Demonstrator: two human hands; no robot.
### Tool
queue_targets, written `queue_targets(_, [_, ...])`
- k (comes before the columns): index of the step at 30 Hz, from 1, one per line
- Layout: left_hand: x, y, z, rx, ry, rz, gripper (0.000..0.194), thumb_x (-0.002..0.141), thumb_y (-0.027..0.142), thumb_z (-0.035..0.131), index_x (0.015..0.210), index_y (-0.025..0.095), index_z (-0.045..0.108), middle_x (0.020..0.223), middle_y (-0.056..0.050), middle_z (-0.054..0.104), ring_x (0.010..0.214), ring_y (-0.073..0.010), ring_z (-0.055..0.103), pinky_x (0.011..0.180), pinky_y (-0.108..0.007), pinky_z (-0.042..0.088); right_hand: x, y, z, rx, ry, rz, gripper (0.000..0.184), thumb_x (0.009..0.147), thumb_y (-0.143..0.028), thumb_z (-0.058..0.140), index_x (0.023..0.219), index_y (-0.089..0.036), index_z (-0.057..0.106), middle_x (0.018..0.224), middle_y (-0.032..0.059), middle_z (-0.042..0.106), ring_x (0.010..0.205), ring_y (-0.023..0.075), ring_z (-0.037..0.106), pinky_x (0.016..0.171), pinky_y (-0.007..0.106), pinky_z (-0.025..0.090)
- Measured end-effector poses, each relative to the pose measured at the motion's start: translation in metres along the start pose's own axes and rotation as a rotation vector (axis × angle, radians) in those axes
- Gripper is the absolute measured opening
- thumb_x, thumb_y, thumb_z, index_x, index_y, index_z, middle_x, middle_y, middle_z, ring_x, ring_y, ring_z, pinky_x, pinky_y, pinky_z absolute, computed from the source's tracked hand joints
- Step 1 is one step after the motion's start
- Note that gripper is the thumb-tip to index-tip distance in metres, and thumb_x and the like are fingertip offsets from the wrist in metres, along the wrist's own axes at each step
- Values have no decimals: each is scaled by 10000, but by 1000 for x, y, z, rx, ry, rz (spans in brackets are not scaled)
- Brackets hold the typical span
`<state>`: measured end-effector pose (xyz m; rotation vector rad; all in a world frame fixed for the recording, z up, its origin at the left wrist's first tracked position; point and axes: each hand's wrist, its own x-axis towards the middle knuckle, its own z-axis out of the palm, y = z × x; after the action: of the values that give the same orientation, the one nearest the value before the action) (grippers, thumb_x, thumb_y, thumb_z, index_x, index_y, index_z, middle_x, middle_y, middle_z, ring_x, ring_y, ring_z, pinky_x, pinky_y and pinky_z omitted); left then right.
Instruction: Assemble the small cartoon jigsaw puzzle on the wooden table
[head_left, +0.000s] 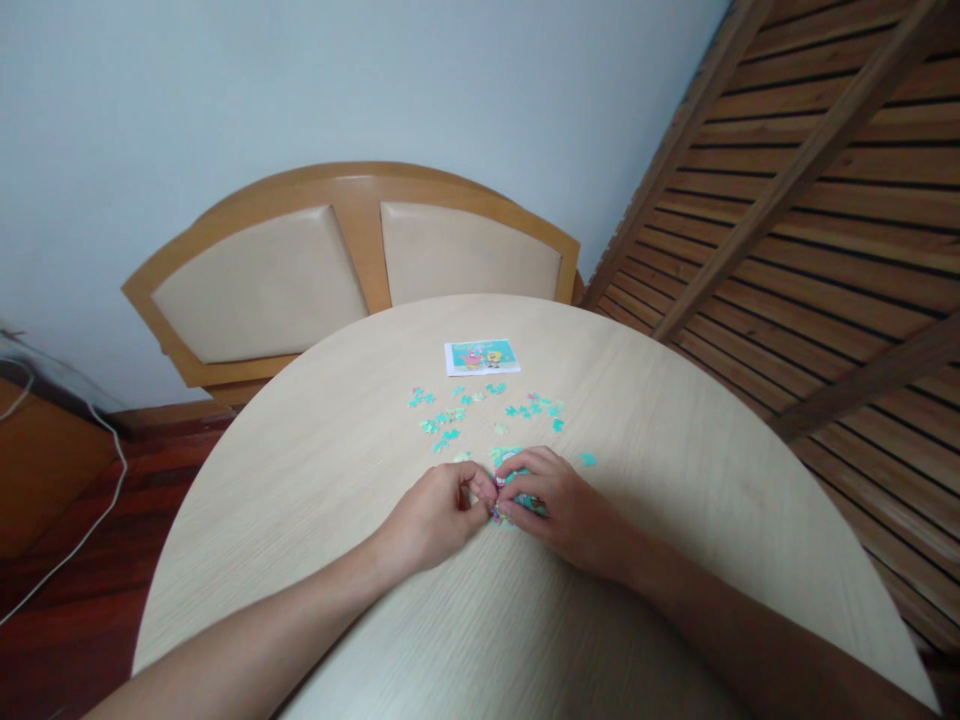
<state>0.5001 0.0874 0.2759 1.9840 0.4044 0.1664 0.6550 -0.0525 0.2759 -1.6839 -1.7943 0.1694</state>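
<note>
Both of my hands meet over a partly joined jigsaw puzzle (504, 456) near the middle of the round table. My left hand (433, 508) is closed, thumb and fingertips pinched at the puzzle's left edge; a small piece seems to be between them, mostly hidden. From the other side my right hand (561, 502) curls its fingers over the joined pieces and grips them, covering much of the picture. Just beyond the hands lie loose turquoise and yellow-green jigsaw pieces (448, 438), with another group of pieces (534, 408) to the right. One single piece (587, 459) rests beside my right hand.
A picture card (484, 357) with a pink and a yellow cartoon figure lies behind the pieces on the pale wooden table (675, 480). A padded wooden headboard (367, 185) stands past the far edge. Slatted wood (810, 220) rises at right; a white cable (112, 490) hangs at left.
</note>
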Motion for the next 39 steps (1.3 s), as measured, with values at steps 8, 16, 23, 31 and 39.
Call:
queue_targets(8, [2, -7, -1, -36, -33, -5, 91, 791, 221, 612, 835, 157, 660, 708, 6, 633, 611, -115, 527, 575, -214, 397, -1, -3, 2, -8, -32, 42, 84, 935, -231, 647, 868, -233, 699, 1142, 46, 676, 1181, 246, 544, 1003, 464, 409])
queue_targets(16, [-1, -14, 0, 80, -25, -37, 74, 773, 212, 651, 835, 178, 674, 753, -9, 685, 665, -132, 589, 599, -212, 429, -1, -1, -3, 2, -26, 31, 47, 872, -216, 708, 850, -256, 714, 1058, 17, 707, 1112, 235, 584, 974, 439, 396])
queue_targets(23, [-4, 1, -2, 197, 12, -65, 68, 776, 201, 620, 821, 183, 669, 722, 7, 659, 626, -124, 556, 576, -210, 399, -1, -6, -13, -14, -54, 38, 241, 733, -210, 808, 941, -241, 690, 1032, 22, 709, 1048, 235, 608, 935, 409, 412])
queue_targets(31, [-6, 8, -8, 303, -31, -68, 70, 801, 224, 607, 841, 200, 659, 729, 29, 652, 629, -120, 546, 556, -215, 347, -3, -5, -9, -19, -74, 48, 226, 735, -221, 807, 924, -239, 685, 1032, 26, 703, 1021, 237, 621, 932, 414, 417])
queue_targets(39, [-9, 18, -15, 484, -112, -44, 158, 779, 296, 724, 918, 238, 680, 837, 32, 692, 746, -152, 608, 618, -236, 352, -1, -5, -10, 30, -64, 40, 236, 729, -185, 797, 932, -233, 689, 1022, 36, 701, 1021, 242, 621, 923, 416, 451])
